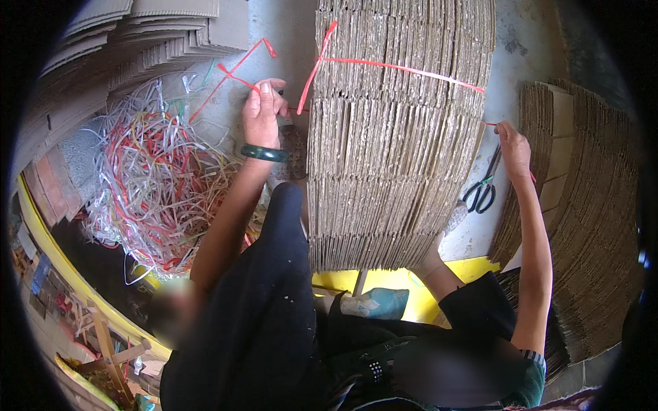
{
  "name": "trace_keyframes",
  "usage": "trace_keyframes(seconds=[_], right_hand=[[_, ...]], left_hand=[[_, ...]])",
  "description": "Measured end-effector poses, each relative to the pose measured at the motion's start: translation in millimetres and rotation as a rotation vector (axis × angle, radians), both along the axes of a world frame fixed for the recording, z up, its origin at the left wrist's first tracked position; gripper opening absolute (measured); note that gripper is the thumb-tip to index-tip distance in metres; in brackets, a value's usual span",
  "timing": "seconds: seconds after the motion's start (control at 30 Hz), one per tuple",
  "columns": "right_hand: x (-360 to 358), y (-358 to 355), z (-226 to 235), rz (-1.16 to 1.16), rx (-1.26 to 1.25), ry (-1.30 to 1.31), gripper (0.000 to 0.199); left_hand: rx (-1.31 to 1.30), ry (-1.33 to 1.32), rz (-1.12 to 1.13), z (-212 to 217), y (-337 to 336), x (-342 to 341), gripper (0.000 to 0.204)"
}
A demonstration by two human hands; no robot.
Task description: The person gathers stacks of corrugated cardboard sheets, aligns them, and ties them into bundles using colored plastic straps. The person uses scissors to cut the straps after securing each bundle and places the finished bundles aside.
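Between my knees stands a big stack of corrugated cardboard pieces (391, 151), their brown edges facing up. A red strap (404, 66) crosses its far part, with a short loose tail at the left edge. Left of the stack, my left hand (263, 113), a dark green bangle at its wrist, is closed on a red strap (226, 77) whose loose ends spread over the floor. At the stack's right side my right hand (514, 151) pinches a short taut piece of red strap (490, 124). What runs under the stack is hidden.
A tangled heap of white and red straps (157, 178) lies left of my leg. Scissors with black handles (481, 196) rest on the floor by the stack's right side. More cardboard stands at far left (157, 41) and along the right (589, 219). A yellow edge (473, 268) runs nearby.
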State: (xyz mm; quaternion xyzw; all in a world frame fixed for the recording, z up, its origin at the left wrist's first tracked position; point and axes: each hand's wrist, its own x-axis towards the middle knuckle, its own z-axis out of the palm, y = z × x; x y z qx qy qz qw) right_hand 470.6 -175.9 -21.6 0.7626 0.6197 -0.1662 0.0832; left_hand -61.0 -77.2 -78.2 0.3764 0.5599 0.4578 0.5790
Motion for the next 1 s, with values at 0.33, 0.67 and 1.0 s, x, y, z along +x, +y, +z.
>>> trace_keyframes(seconds=[0.33, 0.67, 1.0], right_hand=[[-197.6, 39.7, 183.7, 0.324, 0.019, 0.421, 0.011], [-345.5, 58.5, 126.7, 0.405, 0.389, 0.518, 0.015], [-358.7, 63.0, 119.4, 0.561, 0.493, 0.341, 0.012]], left_hand=[[0.143, 0.096, -0.274, 96.7, -20.1, 26.2, 0.042], [0.48, 0.564, -0.478, 111.0, -14.6, 41.8, 0.018], [0.576, 0.668, -0.452, 88.6, -34.6, 50.1, 0.023]])
